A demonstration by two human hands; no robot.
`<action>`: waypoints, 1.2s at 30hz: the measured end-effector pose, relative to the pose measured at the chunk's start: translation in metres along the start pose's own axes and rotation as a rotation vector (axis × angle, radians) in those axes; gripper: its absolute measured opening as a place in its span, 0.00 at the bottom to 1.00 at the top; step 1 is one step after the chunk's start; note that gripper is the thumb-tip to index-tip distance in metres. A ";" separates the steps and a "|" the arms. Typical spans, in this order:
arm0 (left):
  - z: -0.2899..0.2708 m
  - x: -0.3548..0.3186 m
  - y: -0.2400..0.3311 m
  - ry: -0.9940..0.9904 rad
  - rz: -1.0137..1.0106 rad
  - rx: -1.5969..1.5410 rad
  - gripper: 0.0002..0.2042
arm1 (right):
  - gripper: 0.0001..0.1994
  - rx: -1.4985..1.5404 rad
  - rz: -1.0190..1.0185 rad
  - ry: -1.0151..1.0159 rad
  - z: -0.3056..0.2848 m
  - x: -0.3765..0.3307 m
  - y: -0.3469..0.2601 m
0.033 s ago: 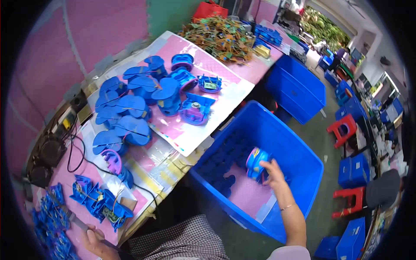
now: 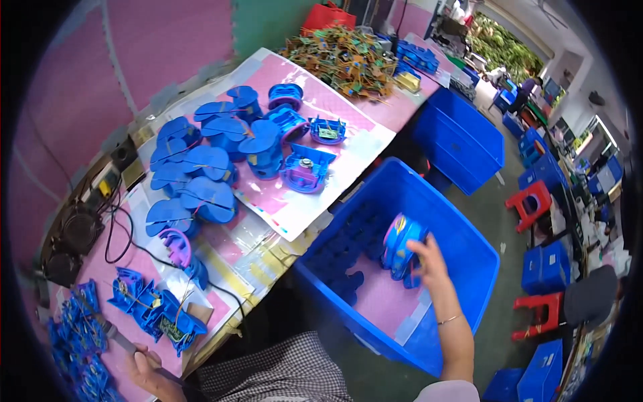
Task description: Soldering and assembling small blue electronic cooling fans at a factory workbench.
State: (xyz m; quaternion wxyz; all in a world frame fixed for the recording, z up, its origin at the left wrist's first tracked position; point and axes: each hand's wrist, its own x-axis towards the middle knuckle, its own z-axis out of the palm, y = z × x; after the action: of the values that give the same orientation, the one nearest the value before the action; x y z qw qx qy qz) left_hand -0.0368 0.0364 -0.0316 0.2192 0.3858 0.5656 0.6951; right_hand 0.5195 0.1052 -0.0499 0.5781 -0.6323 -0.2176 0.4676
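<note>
My right hand [image 2: 429,258] reaches into a large blue bin [image 2: 469,234] and grips a blue plastic housing with a pink rim [image 2: 400,244], held just above the bin's pink-lined bottom. Several dark blue parts [image 2: 345,268] lie stacked along the bin's left inside wall. My left hand [image 2: 144,368] rests at the table's near edge, closed around a thin dark tool handle [image 2: 110,331], beside a heap of small blue frames with circuit boards [image 2: 157,308].
The pink-topped table [image 2: 348,107] carries many flat blue covers [image 2: 201,167], an open housing [image 2: 305,171], a pile of green circuit boards [image 2: 345,57], cables and black speakers [image 2: 74,231]. A second blue bin [image 2: 462,137], red stools [image 2: 532,201] and stacked blue crates stand to the right.
</note>
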 end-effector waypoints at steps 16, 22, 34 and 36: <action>0.012 -0.019 0.044 0.007 -0.071 0.093 0.10 | 0.41 -1.283 -0.757 0.096 0.272 0.267 -0.180; 0.003 -0.026 0.071 -0.013 -0.156 0.400 0.11 | 0.07 -0.574 -1.495 -0.365 0.279 0.028 -0.154; 0.011 -0.023 0.101 -0.423 -0.338 -0.363 0.12 | 0.26 -0.059 -0.262 -1.086 0.250 -0.305 0.133; -0.002 -0.023 0.124 -0.607 -0.430 -0.280 0.12 | 0.36 0.051 -0.654 -0.863 0.288 -0.304 0.133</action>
State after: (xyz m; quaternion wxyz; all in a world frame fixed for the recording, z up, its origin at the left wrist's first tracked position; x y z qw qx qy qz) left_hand -0.0079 -0.0148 0.0802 0.5672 0.4131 0.4428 0.5581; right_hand 0.0990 -0.0219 -0.0401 0.5669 -0.2680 -0.6091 0.4857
